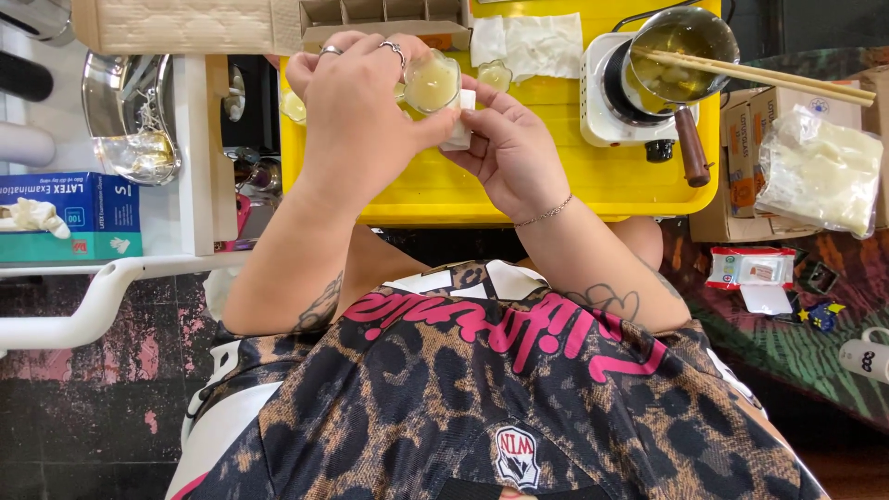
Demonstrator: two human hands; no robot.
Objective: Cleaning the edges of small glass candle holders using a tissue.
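Left hand (356, 111): grip wrapped around a small clear cup of pale wax (432, 83), tilted for wiping.
Right hand (509, 153): grip pinching a white wipe (460, 120) against the cup.
Setting: upper middle, above the yellow tray (556, 185).

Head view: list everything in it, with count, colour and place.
tray: 1, yellow, top centre
hot plate: 1, white, on tray
saucepan: 1, metal, on hot plate
chopsticks: 2, pale wood, across saucepan
paper towel: 1, white, tray's far edge
glove box: 1, blue and teal, left shelf
plastic bag: 1, clear, white contents, right
small cup: 1, clear, pale yellow fill, in left hand
white piece: 1, in right hand
left hand: 1, ringed
right hand: 1, braceleted
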